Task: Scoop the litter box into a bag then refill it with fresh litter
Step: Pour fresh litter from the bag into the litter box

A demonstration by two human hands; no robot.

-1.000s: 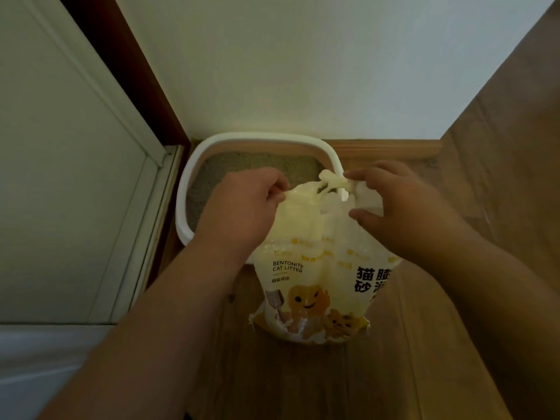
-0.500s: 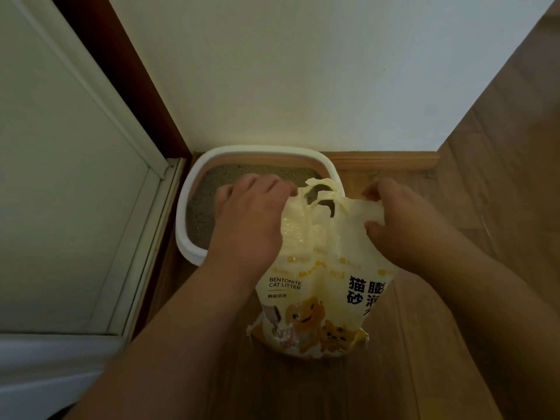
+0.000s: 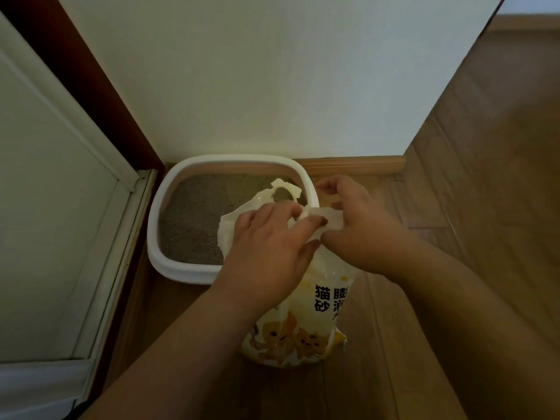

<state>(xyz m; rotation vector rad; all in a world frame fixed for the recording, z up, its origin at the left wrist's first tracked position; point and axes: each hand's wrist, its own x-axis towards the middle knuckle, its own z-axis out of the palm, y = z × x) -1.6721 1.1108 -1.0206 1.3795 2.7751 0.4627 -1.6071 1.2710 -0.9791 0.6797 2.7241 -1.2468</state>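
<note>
You're opening the yellow-and-white printed plastic bag of cat litter (image 3: 306, 316), which stands on the wooden floor (image 3: 424, 344) just in front of the white oval plastic litter box (image 3: 169, 262); its crumpled top leans over the box's near right rim. Judgement: the mouth isn't open enough to pour yet. Keep the base planted, pull the two top flaps apart evenly, and don't yank or the bag may tip or spill onto the floor. Aim the opening over the grey litter (image 3: 200, 216) before you tilt.

Your left hand (image 3: 269, 253) comes in from lower left, palm down on the bag's top, fingers curled into the plastic. Your right hand (image 3: 360, 228) reaches from the right, thumb and fingers pinching a white flap at the top. Both wrists are bent down and the hands nearly touch.
</note>
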